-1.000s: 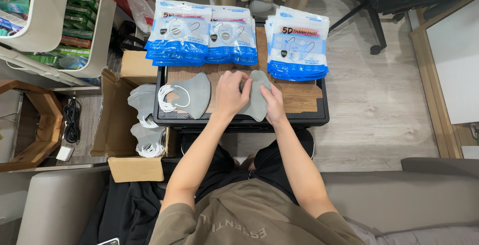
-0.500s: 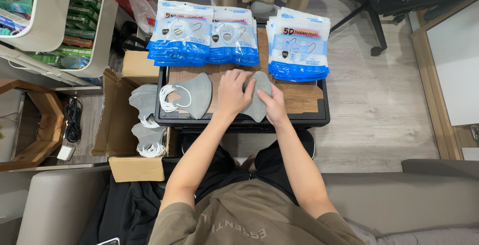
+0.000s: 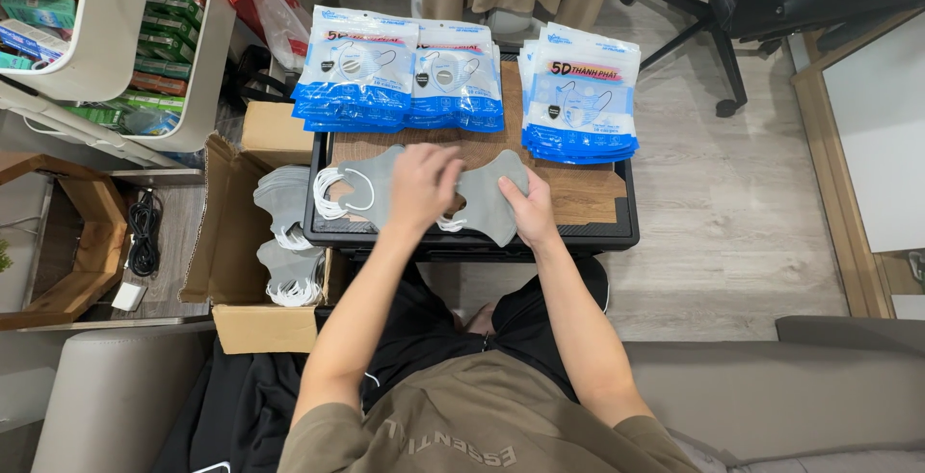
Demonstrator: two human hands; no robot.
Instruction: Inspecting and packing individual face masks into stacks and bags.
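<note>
From the head camera, looking down, a person sits at a small wooden tray table with a black rim (image 3: 617,234). The left hand (image 3: 421,187) lies flat and open on a soft grey folded face mask (image 3: 378,176) near the middle of the table; a second ago this hand sat a little further right, closer to the other hand, so it has slid left. The right hand (image 3: 529,211) pinches the edge of a second grey face mask (image 3: 489,198) just right of the first one, fingers bent around it. White ear loops (image 3: 332,194) stick out at the left side of the table. At the far edge of the table lie three piles of blue and white plastic mask packets (image 3: 580,97), and these have not moved. Left of the table, a brown cardboard box (image 3: 231,242) holds more loose grey masks (image 3: 281,203). The sliding hand looks like it is smoothing and lining up the masks into a neat pile.
</note>
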